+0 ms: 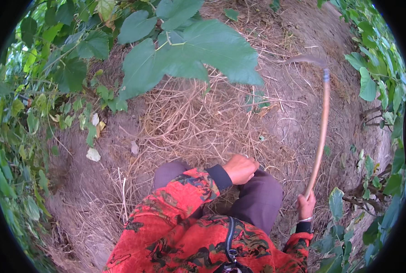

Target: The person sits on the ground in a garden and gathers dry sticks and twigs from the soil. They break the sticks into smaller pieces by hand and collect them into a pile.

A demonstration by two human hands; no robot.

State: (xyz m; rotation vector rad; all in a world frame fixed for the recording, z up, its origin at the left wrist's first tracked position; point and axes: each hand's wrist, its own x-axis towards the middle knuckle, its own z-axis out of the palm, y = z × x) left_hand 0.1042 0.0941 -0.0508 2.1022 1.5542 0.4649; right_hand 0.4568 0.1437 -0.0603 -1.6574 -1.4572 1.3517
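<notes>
My right hand (305, 205) grips the lower end of a sickle's long wooden handle (322, 126), at my right side. Blue wrapping (326, 75) binds the handle's top. The curved sickle blade (307, 60) points left over the soil and looks blurred. Across my body, my left hand (241, 169) rests by my right knee (261, 198), its fingers curled and its palm hidden. Dry stems and straw (203, 119) lie in a tangled heap on the ground in front of my knees.
Large green leaves (189, 54) hang over the far part of the heap. Leafy vines (28, 112) line the left side. On the right grow more leafy plants (367, 82), with woody stems (363, 201) low down. Bare soil (298, 116) shows right of the heap.
</notes>
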